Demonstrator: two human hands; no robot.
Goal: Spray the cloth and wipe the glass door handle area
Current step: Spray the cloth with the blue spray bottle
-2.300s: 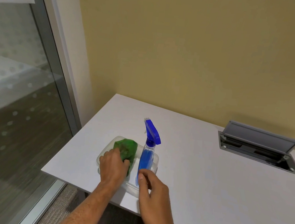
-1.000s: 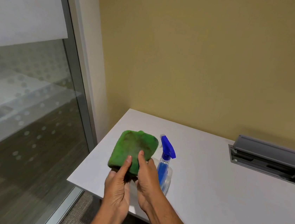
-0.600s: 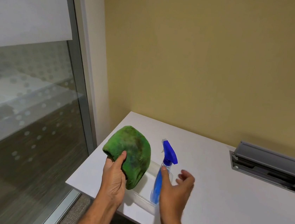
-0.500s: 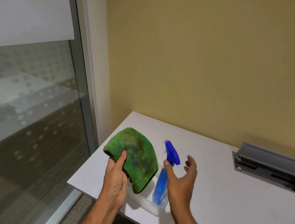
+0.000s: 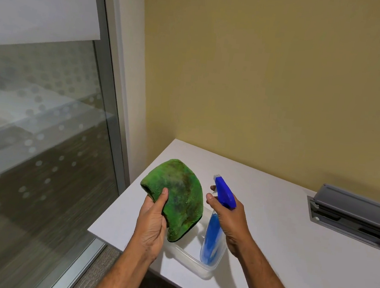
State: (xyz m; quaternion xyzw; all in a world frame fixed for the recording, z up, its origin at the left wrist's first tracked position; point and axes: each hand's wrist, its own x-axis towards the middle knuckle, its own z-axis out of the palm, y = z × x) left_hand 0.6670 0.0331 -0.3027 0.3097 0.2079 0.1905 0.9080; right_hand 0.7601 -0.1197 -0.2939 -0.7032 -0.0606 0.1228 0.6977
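My left hand point(image 5: 151, 222) holds a green cloth point(image 5: 181, 197) up above the table corner, thumb pressed on its left edge. The cloth hangs folded, with darker patches on it. My right hand point(image 5: 230, 216) is wrapped around the neck of a spray bottle point(image 5: 214, 236) with a blue trigger head and blue liquid. Its nozzle points left toward the cloth. The bottle's base is still inside a clear plastic tray point(image 5: 185, 258). The glass door point(image 5: 36, 150) stands at the left; no handle shows in view.
The white table point(image 5: 290, 250) runs right from the corner. A grey cable box with its lid open point(image 5: 353, 215) is set in the table at the right. A yellow wall stands behind. The door's metal frame point(image 5: 107, 110) is close to the table's left edge.
Both hands lifted the cloth out of the tray. The left hand kept it while the right hand let go, moved right and closed around the spray bottle.
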